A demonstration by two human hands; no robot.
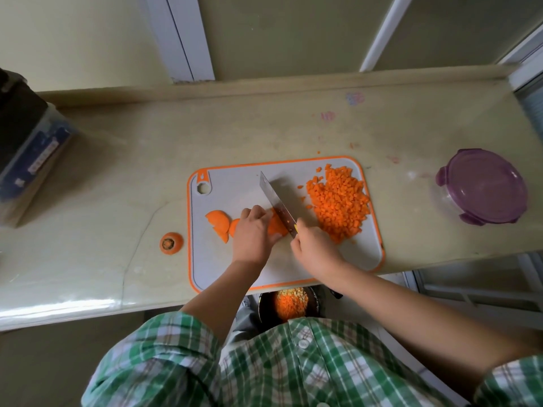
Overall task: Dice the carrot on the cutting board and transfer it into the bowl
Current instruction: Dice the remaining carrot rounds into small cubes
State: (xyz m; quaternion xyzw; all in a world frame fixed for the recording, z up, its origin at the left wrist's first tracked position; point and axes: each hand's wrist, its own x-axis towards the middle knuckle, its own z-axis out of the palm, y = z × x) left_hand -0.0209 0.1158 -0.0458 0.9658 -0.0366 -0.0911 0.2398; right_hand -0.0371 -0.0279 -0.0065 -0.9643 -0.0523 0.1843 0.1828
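Dark box (26, 142): I am seeing it standing tilted, well to the left of the cutting board (235, 183), at the far left of the counter (117, 171).
Carrot top (171, 243): it is lying cut side down on the counter, just left of the board's near left corner and not touching it.
Cutting board: I am looking at a grey board with an orange rim, lying flat with its near edge hanging slightly over the counter's front.
Carrot slices (219, 221): they are lying flat and overlapping on the left half of the board, some of them running under the left hand.
Left hand (254, 233): it is clamping the slices down, fingers curled over them, knuckles facing the blade.
Knife (276, 201): its broad blade is standing on edge across the board's middle, right against the left hand's knuckles and over the slices.
Bowl (289, 304): I am making out a dark bowl below the board's near edge, under the counter, holding diced carrot and pale yellow bits.
Right hand (316, 251): it is gripping the knife's handle, fingers wrapped round so that almost all of the handle is hidden.
Diced carrot (338, 204): a heap is sitting on the right half of the board, with a few cubes straying toward the blade.
Purple-lidded container (483, 186): it is sitting closed on the counter, well to the right of the board.
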